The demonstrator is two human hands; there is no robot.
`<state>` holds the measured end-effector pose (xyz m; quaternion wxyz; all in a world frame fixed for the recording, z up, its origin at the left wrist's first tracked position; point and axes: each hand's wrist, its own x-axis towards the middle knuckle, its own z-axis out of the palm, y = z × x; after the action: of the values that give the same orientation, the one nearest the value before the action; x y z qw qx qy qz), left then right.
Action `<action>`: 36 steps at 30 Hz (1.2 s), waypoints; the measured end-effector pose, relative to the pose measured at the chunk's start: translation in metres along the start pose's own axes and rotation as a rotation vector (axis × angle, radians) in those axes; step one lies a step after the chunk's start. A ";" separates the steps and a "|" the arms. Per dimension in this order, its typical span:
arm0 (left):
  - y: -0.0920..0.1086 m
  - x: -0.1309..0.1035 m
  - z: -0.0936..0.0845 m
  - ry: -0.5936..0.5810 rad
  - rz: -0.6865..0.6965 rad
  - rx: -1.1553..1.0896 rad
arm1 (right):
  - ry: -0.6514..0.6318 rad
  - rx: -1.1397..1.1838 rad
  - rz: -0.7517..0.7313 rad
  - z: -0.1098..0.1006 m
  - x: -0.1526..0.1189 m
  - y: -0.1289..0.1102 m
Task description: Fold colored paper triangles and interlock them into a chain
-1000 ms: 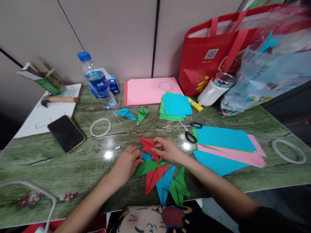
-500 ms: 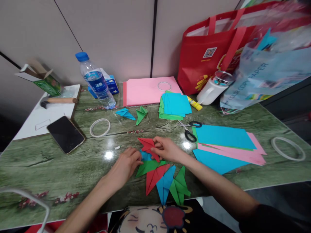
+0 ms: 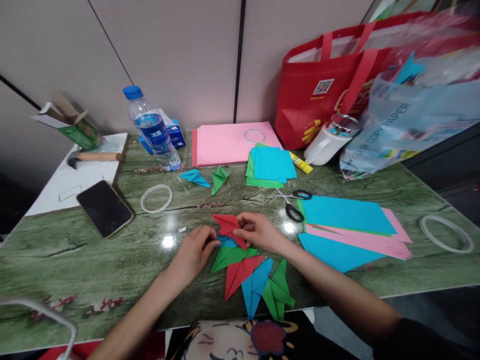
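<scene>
A curved chain of folded paper pieces lies near the table's front edge: green, blue, red, green and a partly covered blue piece. My right hand pinches a red folded piece at the chain's upper end, above the blue one. At the blue piece's left side is my left hand, its thumb and fingers closed on that edge. Farther back, a loose blue piece and a loose green piece rest on the table.
Scissors, paper sheets, stacked squares and a tape roll are on the right. A phone, another tape roll and a bottle stand or lie left. Bags and a white mug are behind.
The view has shifted slightly. My left hand's fingers have moved a little at the blue piece's edge; my right hand keeps its pinch on the red piece.
</scene>
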<state>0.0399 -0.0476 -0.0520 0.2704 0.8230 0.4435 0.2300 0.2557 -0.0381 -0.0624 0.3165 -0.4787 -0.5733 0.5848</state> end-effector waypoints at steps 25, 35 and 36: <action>-0.009 0.006 0.015 0.198 0.031 -0.039 | 0.157 -0.329 -0.161 -0.005 0.004 0.003; -0.012 0.006 0.021 0.236 0.088 -0.024 | 0.171 -0.476 -0.185 -0.007 0.001 0.000; -0.012 0.006 0.021 0.239 0.092 -0.018 | 0.172 -0.487 -0.187 -0.007 0.001 0.000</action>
<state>0.0484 -0.0423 -0.0751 0.2122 0.8066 0.4323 0.3428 0.2623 -0.0347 -0.0612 0.2922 -0.5335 -0.7098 0.3552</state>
